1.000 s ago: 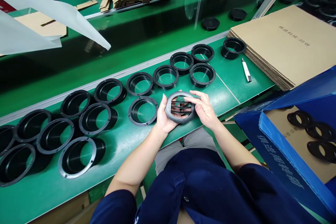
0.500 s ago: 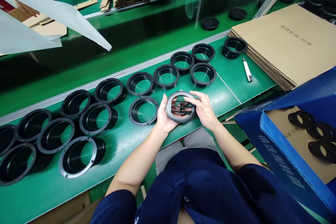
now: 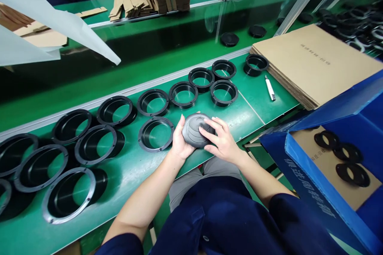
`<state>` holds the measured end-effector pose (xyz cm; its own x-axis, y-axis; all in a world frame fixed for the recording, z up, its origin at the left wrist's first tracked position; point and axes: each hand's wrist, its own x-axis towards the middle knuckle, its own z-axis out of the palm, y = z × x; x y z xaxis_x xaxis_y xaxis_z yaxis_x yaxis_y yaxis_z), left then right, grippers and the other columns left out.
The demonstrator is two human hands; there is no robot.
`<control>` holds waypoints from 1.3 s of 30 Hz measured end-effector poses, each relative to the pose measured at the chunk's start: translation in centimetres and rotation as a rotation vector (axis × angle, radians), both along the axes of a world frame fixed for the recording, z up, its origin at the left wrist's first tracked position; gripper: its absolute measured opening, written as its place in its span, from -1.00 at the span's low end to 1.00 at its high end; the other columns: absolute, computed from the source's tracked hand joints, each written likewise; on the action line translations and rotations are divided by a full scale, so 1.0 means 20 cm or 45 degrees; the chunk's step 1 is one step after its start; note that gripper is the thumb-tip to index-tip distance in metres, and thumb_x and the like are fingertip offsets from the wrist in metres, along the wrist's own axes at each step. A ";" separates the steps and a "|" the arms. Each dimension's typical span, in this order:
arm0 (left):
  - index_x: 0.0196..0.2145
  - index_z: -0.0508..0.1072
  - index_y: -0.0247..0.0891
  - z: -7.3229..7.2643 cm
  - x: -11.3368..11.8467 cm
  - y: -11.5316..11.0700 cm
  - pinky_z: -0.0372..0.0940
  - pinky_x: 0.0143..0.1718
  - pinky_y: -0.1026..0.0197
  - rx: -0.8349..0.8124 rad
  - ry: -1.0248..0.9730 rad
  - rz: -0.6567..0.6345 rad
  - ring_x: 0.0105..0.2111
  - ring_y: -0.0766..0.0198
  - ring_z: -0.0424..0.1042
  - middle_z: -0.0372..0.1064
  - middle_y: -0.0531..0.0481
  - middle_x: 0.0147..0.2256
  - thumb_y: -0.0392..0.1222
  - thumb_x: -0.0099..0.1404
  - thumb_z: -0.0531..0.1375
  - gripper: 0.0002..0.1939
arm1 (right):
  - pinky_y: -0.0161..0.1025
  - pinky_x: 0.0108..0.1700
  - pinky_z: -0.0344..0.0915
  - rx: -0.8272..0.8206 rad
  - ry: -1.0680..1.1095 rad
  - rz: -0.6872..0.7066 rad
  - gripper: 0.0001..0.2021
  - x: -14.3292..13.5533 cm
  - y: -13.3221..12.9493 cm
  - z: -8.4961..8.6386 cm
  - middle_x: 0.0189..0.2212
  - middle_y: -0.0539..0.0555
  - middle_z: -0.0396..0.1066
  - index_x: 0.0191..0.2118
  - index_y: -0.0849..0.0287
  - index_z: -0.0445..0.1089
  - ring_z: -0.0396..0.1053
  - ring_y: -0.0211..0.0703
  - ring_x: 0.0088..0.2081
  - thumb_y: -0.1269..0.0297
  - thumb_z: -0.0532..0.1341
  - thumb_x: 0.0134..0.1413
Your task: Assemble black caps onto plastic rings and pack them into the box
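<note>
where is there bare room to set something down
Green benchtop shows between the right hand and the white utility knife, and between the left forearm and the silver-edged ring. Black flanged rings crowd the left end.

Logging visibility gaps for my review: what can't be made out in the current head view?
All in the head view:
- Underside of the grey round part: turned away, above the left hand.
- Some of its upper face: covered by the right hand.
- Leftmost ring: cut off by the picture's edge.
- Print on the cardboard stack: too small, blurred.
</note>
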<state>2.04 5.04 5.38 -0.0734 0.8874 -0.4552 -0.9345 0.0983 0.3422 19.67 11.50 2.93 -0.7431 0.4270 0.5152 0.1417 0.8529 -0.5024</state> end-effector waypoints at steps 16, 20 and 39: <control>0.46 -0.06 -0.13 -0.04 -0.02 -0.03 0.12 0.32 -0.22 0.243 0.104 -0.315 0.23 -0.12 0.35 0.30 -0.38 0.23 0.24 0.54 -0.06 -0.30 | 0.27 0.35 0.09 -0.090 -0.222 -0.642 0.00 -0.09 0.60 0.20 0.35 0.39 -0.04 0.46 0.24 0.00 -0.02 0.35 0.36 -0.16 0.37 0.05; 0.46 -0.07 -0.18 -0.02 -0.03 -0.03 0.16 0.29 -0.15 0.256 0.112 -0.315 0.20 -0.12 0.38 0.31 -0.40 0.22 0.15 0.56 -0.03 -0.33 | 0.24 0.34 0.10 -0.140 -0.512 -0.706 0.01 -0.13 0.76 0.17 0.33 0.43 0.00 0.46 0.28 0.05 -0.01 0.39 0.35 -0.15 0.40 0.04; -0.06 0.52 -0.42 -0.01 -0.04 0.00 0.48 -0.24 0.22 -0.124 0.070 -0.068 -0.24 0.17 0.50 0.46 -0.20 -0.19 -0.19 0.51 0.03 -0.68 | 0.14 0.48 -0.29 0.088 -0.862 -0.512 -0.27 -0.25 0.44 0.24 0.46 0.40 -0.32 0.47 0.55 -0.14 -0.39 0.16 0.49 -0.01 -0.15 0.50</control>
